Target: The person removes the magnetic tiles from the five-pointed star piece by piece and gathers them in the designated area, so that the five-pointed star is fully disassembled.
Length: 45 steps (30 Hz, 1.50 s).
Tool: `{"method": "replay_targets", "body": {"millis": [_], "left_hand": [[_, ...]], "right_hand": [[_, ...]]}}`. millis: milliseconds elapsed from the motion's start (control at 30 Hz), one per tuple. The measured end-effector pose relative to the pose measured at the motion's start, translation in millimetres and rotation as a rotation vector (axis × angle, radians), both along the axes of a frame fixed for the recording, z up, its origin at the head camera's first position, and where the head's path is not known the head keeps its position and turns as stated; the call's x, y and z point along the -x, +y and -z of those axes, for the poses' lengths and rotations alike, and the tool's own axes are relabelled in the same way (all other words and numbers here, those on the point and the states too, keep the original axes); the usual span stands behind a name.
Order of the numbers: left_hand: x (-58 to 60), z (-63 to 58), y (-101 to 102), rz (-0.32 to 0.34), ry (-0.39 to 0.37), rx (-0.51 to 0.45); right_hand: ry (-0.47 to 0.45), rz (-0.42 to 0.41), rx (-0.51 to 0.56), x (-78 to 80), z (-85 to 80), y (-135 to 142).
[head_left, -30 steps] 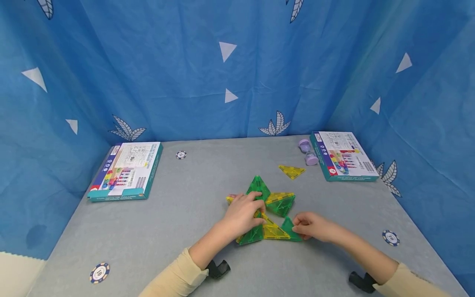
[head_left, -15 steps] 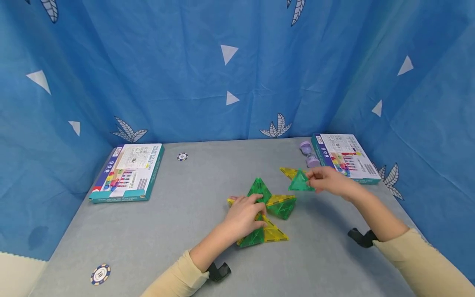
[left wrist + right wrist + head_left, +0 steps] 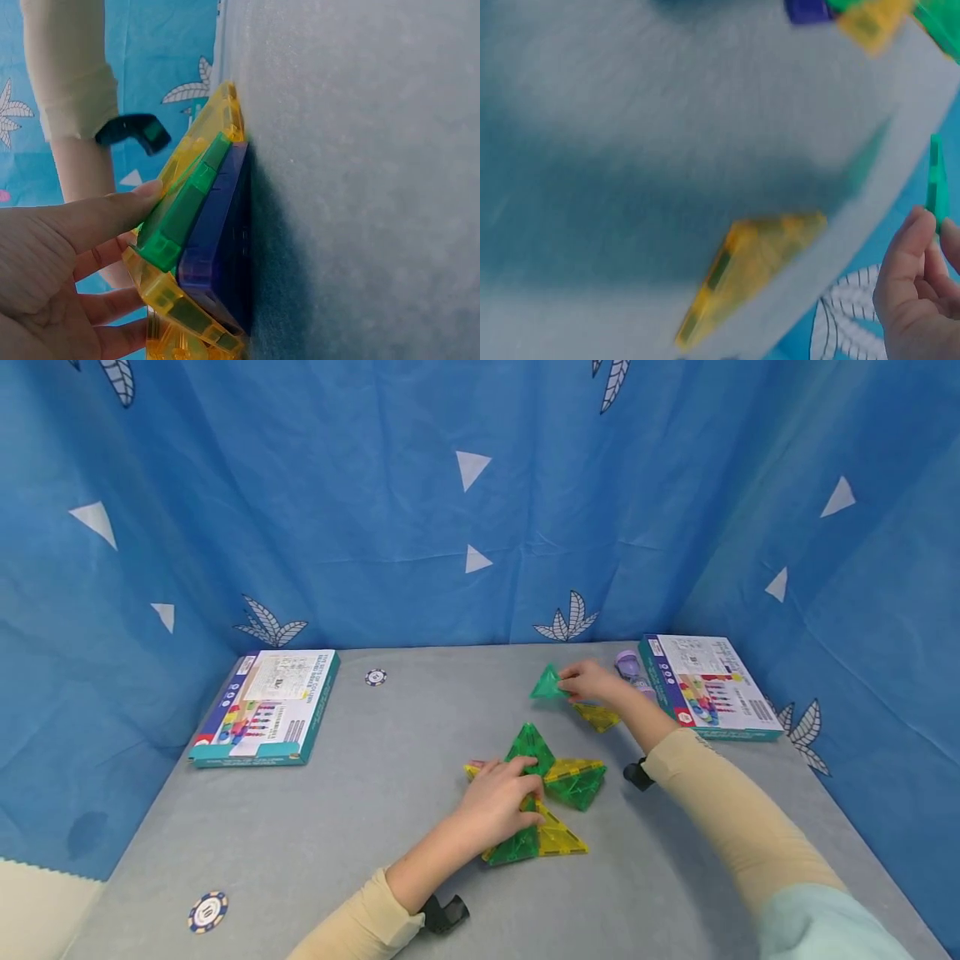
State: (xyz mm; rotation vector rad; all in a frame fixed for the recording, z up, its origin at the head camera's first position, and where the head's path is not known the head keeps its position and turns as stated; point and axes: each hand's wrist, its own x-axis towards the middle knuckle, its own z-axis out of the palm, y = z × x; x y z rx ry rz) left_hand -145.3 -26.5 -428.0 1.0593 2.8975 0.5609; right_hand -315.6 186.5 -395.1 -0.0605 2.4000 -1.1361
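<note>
My left hand [image 3: 498, 802] holds a low structure of magnetic tiles [image 3: 517, 846]. In the left wrist view its thumb lies on the green and yellow tiles [image 3: 180, 214], the other fingers are on the far side, and a dark blue tile [image 3: 217, 247] leans at the base. Green and yellow triangles stick out around the structure like points. My right hand [image 3: 588, 681] is raised beyond it and pinches a loose green triangular magnetic tile [image 3: 549, 683], seen edge-on in the right wrist view. A loose yellow triangular tile [image 3: 597, 717] lies on the table just below that hand.
Flat boxes stand at the back left [image 3: 266, 708] and back right [image 3: 708, 687]. A purple sand timer [image 3: 627, 664] is partly hidden behind the right arm. Poker chips lie at the back [image 3: 376, 677] and front left [image 3: 207, 912]. Blue curtains [image 3: 390, 527] enclose the grey table.
My right hand has lifted the green triangular tile away from the structure's right front and carried it back and left, past the yellow tile. The left hand stays on the structure.
</note>
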Motion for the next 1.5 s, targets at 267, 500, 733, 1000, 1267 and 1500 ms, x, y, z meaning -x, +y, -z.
{"method": "replay_targets", "body": {"millis": [267,500,733,1000,1267,1500], "left_hand": [[-1.4,1.6,3.2,0.020,0.009,0.000],[-2.4,2.5,3.9,0.022,0.010,0.003],[-3.9,3.3,3.9,0.015,-0.006,0.000],[-2.7,5.1,2.2,0.001,-0.024,-0.007],[0.1,3.1,1.6,-0.006,-0.022,0.000],[1.6,0.6,0.9,-0.012,-0.026,0.001]], "right_hand": [[-0.092,0.053,-0.009,3.4,20.3,-24.6],[-0.141,0.116,0.075,2.4,27.7,-26.8],[-0.112,0.065,0.086,-3.8,28.1,-23.0],[-0.030,-0.016,0.102,-17.5,13.0,-10.6],[0.092,-0.128,0.241,-66.6,-10.1,21.3],[0.142,-0.274,0.257,-133.6,-4.1,33.2]]}}
